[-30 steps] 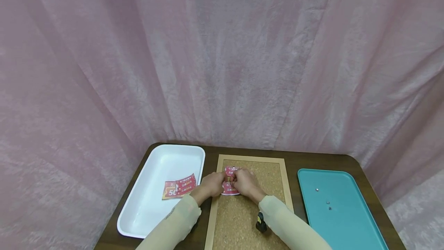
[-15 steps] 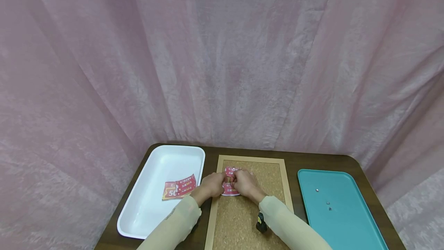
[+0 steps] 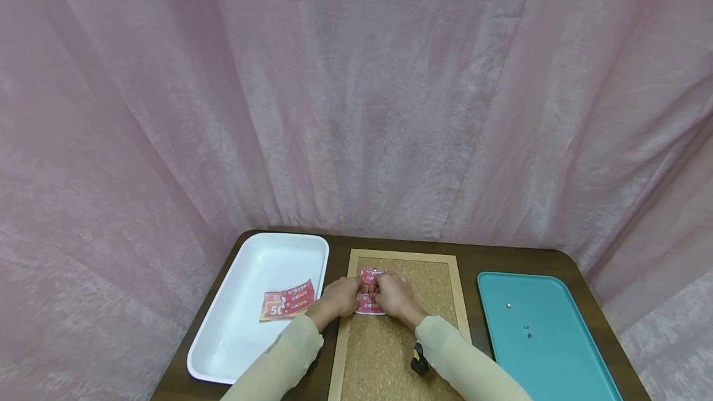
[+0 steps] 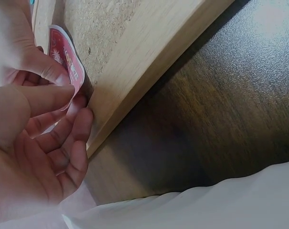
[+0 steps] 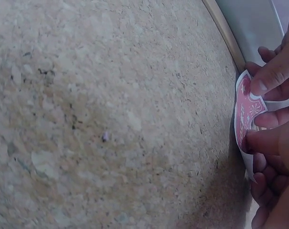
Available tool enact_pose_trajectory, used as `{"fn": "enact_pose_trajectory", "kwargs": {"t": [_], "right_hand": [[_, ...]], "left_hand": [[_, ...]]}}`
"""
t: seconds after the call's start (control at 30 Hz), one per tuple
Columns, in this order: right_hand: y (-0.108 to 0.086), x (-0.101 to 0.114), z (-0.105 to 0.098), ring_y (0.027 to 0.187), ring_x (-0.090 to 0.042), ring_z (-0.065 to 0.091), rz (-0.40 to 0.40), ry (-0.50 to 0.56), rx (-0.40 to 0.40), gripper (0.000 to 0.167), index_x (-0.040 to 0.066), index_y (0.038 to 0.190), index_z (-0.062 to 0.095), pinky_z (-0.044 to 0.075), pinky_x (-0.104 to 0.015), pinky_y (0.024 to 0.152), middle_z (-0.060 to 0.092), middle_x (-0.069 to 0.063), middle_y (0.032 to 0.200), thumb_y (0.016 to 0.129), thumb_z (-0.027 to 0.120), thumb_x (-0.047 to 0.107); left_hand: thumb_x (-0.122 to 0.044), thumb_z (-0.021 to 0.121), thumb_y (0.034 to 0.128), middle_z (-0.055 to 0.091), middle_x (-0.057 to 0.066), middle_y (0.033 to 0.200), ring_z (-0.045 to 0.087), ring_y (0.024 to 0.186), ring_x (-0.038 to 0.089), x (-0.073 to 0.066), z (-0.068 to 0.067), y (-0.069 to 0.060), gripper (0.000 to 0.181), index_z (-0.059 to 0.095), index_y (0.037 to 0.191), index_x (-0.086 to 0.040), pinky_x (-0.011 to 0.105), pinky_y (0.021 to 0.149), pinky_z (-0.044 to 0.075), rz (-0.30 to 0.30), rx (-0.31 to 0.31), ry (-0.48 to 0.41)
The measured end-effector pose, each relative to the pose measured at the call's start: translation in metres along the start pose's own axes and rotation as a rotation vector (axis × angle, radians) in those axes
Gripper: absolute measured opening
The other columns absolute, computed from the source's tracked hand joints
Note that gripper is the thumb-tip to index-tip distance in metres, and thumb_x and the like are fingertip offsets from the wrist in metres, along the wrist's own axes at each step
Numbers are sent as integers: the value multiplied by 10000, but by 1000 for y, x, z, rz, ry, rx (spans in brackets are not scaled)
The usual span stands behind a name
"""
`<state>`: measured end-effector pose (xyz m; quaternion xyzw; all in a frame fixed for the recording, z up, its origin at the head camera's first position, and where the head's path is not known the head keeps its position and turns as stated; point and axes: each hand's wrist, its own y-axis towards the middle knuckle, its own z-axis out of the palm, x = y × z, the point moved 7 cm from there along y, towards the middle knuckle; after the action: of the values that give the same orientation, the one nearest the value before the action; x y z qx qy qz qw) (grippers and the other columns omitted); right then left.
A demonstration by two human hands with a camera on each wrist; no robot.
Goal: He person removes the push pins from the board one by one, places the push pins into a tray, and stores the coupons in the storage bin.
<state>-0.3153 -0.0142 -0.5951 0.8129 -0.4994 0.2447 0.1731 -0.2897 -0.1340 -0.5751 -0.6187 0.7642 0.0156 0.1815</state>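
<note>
1. Pink curtain (image 3: 390, 110) hung beyond the dark table (image 3: 512, 257).
2. Left hand (image 3: 341, 296) and right hand (image 3: 392, 294) both pinched one red coupon (image 4: 68, 52), fingers narrowed, at the corkboard (image 3: 384, 351)'s far left.
3. Coupon's long axis ran roughly left–right, paper bowed, print tops pointing far.
</note>
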Motion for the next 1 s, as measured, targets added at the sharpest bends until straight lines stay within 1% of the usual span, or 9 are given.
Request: {"fn": "enact_pose_trajectory", "kwargs": {"t": [0.23,0.43,0.67,0.83,0.93,1.0], "right_hand": [[-1,-1,1,663,-55,529,7,20,9,153,185,806,698,393,-398,819,626,141,696,915,766,101],[0,2,0,636,-49,520,-30,-5,-5,171,189,790,687,410,-406,813,614,140,670,897,788,102],[2,0,4,659,-72,513,-14,-7,38,170,196,795,683,363,-407,814,599,139,680,918,771,117],[2,-2,5,671,-76,523,-15,29,27,131,161,853,681,375,-379,770,606,105,714,895,781,88],[2,-5,6,673,-84,521,12,71,27,117,139,899,683,391,-340,718,599,85,734,894,780,74],[2,-5,7,666,-92,524,21,89,25,101,126,903,694,396,-326,683,604,75,734,896,777,68]], "left_hand": [[-38,729,878,764,27,971,631,793,145,1,1,2,234,731,1090,-137,358,652,521,0,-1,10],[-31,741,870,768,29,981,597,764,141,1,0,0,255,734,1105,-129,349,637,507,-6,1,-5],[-42,749,878,768,29,982,595,764,135,0,0,0,244,736,1107,-125,344,648,509,-12,-2,-12],[-21,738,872,751,25,933,574,733,140,0,0,0,234,728,1078,-130,334,615,478,-15,1,-17],[-13,734,869,740,23,911,563,720,144,1,1,1,231,723,1066,-133,330,601,462,-16,4,-19],[-14,732,867,738,20,909,558,719,145,1,1,1,233,725,1066,-134,330,600,457,-18,3,-19]]}}
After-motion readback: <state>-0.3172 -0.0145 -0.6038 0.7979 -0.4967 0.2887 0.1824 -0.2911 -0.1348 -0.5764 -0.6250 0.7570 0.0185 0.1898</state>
